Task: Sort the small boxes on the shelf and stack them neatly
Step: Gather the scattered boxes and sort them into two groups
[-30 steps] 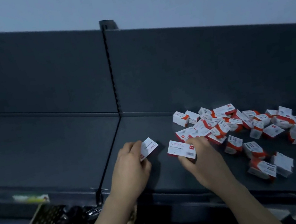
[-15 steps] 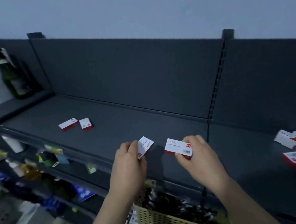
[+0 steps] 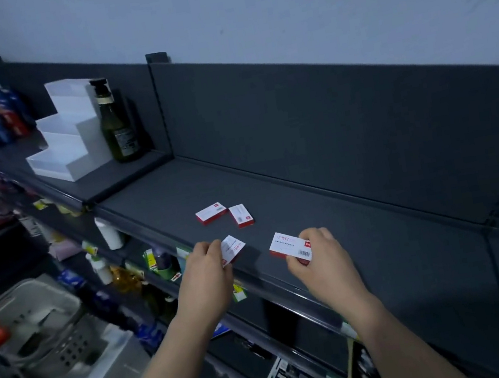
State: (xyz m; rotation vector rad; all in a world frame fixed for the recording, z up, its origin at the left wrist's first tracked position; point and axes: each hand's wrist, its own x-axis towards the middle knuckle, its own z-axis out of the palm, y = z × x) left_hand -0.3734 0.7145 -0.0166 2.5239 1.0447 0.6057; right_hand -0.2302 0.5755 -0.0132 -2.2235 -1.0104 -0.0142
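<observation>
My left hand (image 3: 206,269) pinches a small white-and-red cardboard box (image 3: 233,249) by its near end, box tilted, just above the front edge of the dark grey metal shelf (image 3: 363,236). My right hand (image 3: 317,255) grips a second small white-and-red cardboard box with a barcode (image 3: 289,245) at its right end, printed face up, low over the shelf; can't tell if it touches the surface. The two held boxes are apart, bare shelf between them. Two more small white-and-red boxes lie flat on the shelf just behind my hands: a left one (image 3: 211,212) and a right one (image 3: 241,215), corners nearly touching, angled to each other. Further left on the adjoining shelf section: white stepped plastic display riser (image 3: 67,137), dark green glass bottle with black cap (image 3: 117,124) just beside it.
</observation>
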